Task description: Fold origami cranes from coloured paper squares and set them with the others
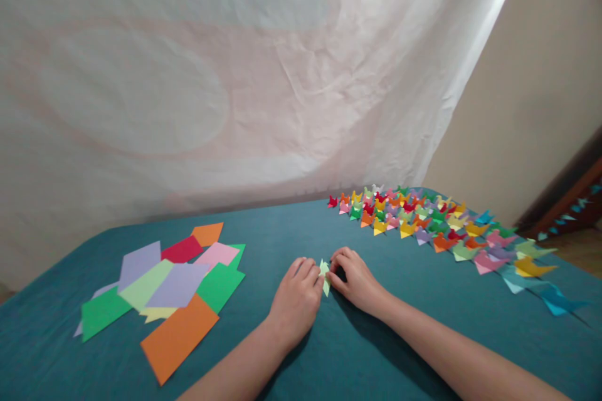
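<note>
A small pale green folded paper (325, 277) stands between my two hands, its pointed ends showing above and below the fingers. My left hand (297, 291) grips it from the left side, fingers curled together. From the right, my right hand (355, 279) pinches its edge between thumb and bent fingers. Part of the paper is hidden behind the fingertips, so its finished shape is hard to make out.
Loose coloured paper sheets (181, 332) lie overlapping on the left of the teal tablecloth (263, 238). Rows of small folded paper birds (437, 241) cover the right back of the table. A pale cloth sheet (254, 94) hangs behind the far edge.
</note>
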`<state>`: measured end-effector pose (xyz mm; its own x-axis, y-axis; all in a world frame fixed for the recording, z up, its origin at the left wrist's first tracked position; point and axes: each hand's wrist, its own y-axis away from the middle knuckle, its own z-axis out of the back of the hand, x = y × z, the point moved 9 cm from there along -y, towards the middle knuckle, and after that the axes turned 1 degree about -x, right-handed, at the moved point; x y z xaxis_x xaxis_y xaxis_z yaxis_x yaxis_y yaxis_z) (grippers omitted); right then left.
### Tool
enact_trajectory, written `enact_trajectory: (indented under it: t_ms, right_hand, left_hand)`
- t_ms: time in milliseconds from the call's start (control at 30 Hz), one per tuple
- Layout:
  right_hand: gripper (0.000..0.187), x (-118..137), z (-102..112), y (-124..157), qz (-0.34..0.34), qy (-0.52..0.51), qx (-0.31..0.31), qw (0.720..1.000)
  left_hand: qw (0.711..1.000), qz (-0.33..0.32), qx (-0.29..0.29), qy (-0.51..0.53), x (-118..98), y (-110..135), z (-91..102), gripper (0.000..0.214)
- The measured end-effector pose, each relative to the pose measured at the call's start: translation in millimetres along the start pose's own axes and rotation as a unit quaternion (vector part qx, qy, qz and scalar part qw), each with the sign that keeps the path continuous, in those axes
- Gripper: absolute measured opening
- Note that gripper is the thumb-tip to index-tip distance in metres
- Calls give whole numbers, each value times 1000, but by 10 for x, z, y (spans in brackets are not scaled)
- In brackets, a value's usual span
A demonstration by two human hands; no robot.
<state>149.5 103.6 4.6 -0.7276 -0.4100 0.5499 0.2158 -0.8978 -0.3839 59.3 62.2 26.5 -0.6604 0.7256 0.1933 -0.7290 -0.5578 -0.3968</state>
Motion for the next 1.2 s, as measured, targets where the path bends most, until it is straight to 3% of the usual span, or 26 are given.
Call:
enact_trajectory:
  t_ms: [400, 633, 833, 1200]
  right_hand:
    - [1, 3, -42, 25, -13, 48, 6, 999]
    - [3, 25, -42, 30, -19, 67, 8, 998]
    - [1, 32, -1, 46, -22, 63, -1, 998]
    - [2, -130, 35, 31, -49, 13, -14, 999]
  left_hand:
    - [999, -34, 29, -30, -80, -33, -44, 19]
    - [999, -27, 34, 15, -44, -7, -30, 19]
    - [999, -30, 20, 41, -34, 19, -5, 24]
    - [997, -60, 45, -3, -110, -39, -29, 19]
